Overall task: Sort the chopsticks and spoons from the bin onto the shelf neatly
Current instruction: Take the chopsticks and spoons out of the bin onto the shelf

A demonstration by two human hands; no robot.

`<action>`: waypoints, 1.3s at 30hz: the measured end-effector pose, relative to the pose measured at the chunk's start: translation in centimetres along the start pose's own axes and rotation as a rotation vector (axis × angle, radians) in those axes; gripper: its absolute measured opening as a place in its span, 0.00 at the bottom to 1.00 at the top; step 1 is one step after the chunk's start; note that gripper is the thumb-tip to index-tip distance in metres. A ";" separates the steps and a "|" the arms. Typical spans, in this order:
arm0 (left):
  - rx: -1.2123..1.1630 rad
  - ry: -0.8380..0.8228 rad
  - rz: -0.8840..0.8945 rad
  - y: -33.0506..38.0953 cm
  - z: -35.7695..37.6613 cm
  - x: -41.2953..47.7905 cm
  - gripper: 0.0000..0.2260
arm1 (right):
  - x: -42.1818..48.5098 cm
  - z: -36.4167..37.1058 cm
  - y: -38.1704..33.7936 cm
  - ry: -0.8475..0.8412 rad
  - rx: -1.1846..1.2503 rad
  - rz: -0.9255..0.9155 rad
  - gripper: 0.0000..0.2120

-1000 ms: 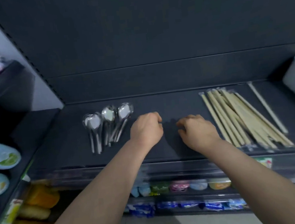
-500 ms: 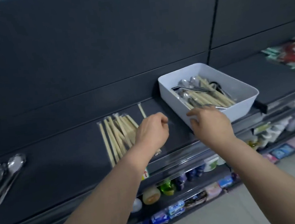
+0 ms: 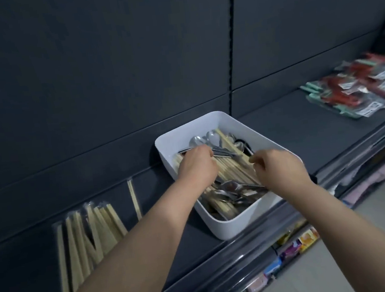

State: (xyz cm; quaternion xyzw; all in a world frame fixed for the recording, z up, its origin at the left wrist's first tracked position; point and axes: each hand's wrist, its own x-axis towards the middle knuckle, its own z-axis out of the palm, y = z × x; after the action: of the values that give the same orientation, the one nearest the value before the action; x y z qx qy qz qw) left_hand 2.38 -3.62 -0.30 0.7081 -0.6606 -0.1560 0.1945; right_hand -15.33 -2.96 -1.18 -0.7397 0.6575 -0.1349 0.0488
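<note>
white bin (image 3: 232, 227) sits near the front edge of the shelf (image 3: 305, 137), with chopsticks (image 3: 235, 168) and spoons (image 3: 212, 136) tangled inside. left hand (image 3: 197, 167) and right hand (image 3: 278, 169) curl into the pile; grip cannot be confirmed. risk: lifting one item drags others out, or shoves the bin off.

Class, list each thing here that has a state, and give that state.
bin: on shelf, holding mixed cutlery.
spoons: in bin, jumbled with chopsticks.
shelf chopsticks: wrapped, lying roughly side by side.
left hand: fingers curled, in bin.
right hand: fingers curled, over bin.
</note>
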 end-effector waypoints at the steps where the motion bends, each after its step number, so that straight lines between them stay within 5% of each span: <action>1: 0.027 -0.019 -0.013 0.4 0.4 0.8 0.14 | 0.8 0.0 0.5 -0.013 0.024 0.018 0.15; 6: 0.077 -0.090 -0.082 0.3 2.1 3.1 0.08 | 4.3 0.7 1.4 -0.125 0.090 -0.016 0.13; 16: -0.052 0.048 -0.292 -0.2 2.2 2.8 0.08 | 12.2 3.0 -1.3 -0.406 -0.109 -0.272 0.13; 20: -0.022 0.102 -0.363 0.4 3.0 3.0 0.08 | 13.4 2.5 -0.5 -0.533 -0.060 -0.309 0.03; 29: 0.197 0.009 -0.470 1.7 5.4 7.1 0.19 | 14.4 -0.8 3.4 -0.461 0.126 -0.285 0.07; 39: 0.229 0.055 -0.614 1.6 5.6 8.0 0.13 | 14.0 -0.6 3.7 -0.444 0.301 -0.279 0.11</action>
State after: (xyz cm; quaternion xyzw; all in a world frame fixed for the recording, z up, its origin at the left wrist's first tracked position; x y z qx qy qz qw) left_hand -1.05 -12.03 -4.12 0.8956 -0.4238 -0.1128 0.0753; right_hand -17.69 -17.19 0.39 -0.8188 0.4952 -0.0711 0.2816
